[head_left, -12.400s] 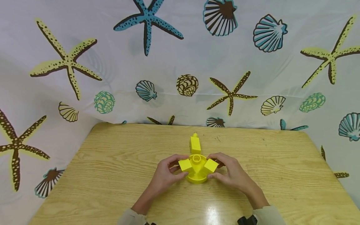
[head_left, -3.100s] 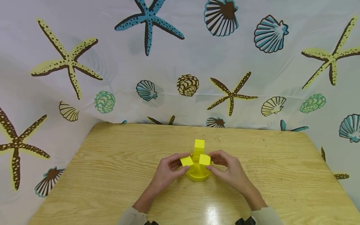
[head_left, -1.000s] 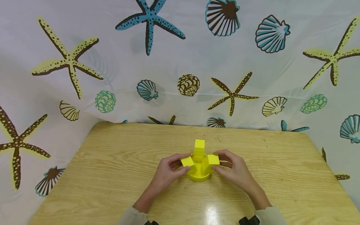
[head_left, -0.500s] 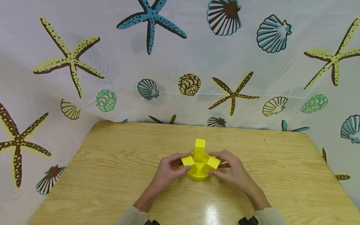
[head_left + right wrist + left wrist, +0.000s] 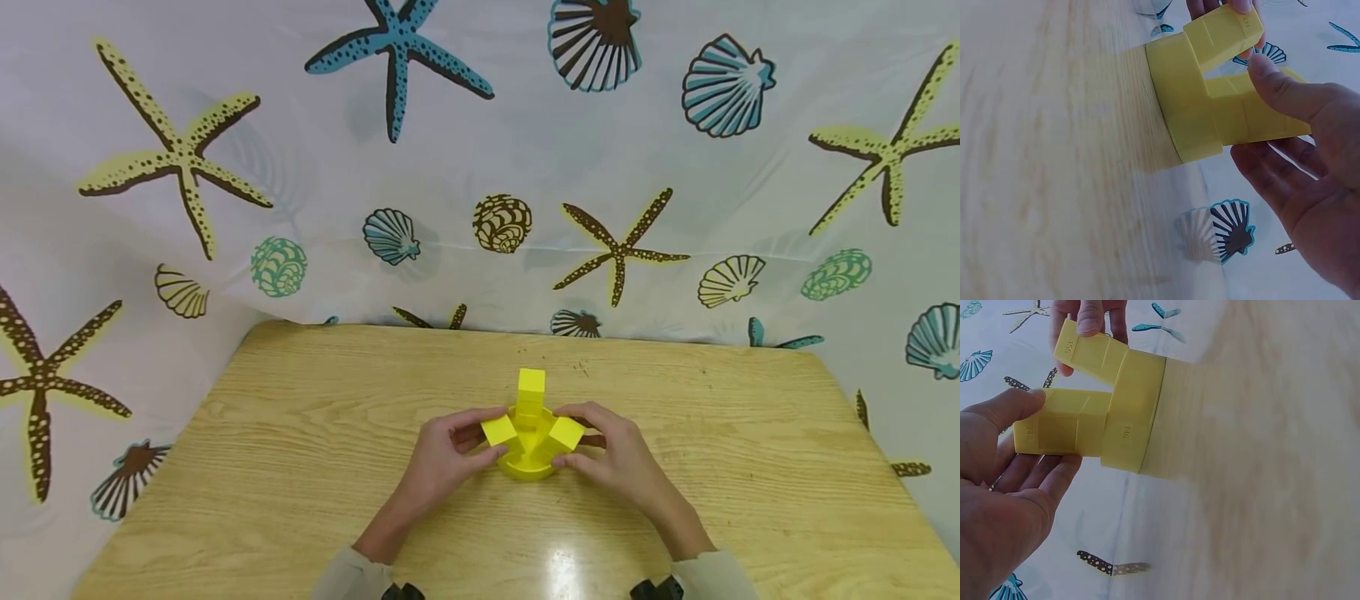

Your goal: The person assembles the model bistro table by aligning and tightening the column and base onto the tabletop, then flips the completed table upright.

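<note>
A round, shallow yellow base [image 5: 527, 473] stands on the table, with three square-ended yellow blocks rising from it. My left hand [image 5: 435, 467] pinches the left block [image 5: 498, 431] between thumb and fingers. On the other side, my right hand [image 5: 626, 454] grips the right block [image 5: 567, 434] the same way. The back block [image 5: 531, 393] stands upright at the base's far side, touched by neither hand. In the left wrist view, small marks show on the left block [image 5: 1054, 425] and on the base wall [image 5: 1132, 415]. How the blocks' lower ends sit inside the base is hidden.
The wooden table [image 5: 315, 433] spreads around the base, with a bright reflection near its front. A white cloth [image 5: 450, 167] printed with starfish and shells hangs behind it and along both sides.
The back block, lying behind the base at first, now stands upright on it. My right hand moved the right block inward, then outward again, and has since turned it slightly. The left hand stays nearly still.
</note>
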A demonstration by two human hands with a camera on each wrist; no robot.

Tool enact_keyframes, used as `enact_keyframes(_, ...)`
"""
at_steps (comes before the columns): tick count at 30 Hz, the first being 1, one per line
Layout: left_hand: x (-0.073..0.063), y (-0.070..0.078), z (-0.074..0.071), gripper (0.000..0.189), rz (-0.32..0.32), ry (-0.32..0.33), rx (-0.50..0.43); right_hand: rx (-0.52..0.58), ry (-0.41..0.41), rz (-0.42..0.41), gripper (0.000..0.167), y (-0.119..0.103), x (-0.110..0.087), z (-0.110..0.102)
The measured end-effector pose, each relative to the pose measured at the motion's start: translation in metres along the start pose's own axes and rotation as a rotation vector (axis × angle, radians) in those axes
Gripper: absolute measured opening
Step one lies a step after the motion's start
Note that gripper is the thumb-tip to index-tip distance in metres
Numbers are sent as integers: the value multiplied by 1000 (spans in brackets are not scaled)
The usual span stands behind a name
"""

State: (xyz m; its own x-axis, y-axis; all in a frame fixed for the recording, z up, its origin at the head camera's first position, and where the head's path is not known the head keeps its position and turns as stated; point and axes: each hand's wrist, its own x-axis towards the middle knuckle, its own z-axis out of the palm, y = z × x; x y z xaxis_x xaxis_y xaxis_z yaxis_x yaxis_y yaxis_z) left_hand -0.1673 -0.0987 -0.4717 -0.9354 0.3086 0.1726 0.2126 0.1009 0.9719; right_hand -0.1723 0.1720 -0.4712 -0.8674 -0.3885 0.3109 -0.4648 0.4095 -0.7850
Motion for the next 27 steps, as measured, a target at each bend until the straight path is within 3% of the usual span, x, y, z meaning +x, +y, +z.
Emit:
enact_keyframes(20, 1, -4, -1, 43, 7, 7, 8, -19, 3, -34, 58, 1, 0, 1)
enact_keyframes(27, 1, -5, -1, 43, 11, 5, -7, 33, -38, 11, 57, 2, 1, 4)
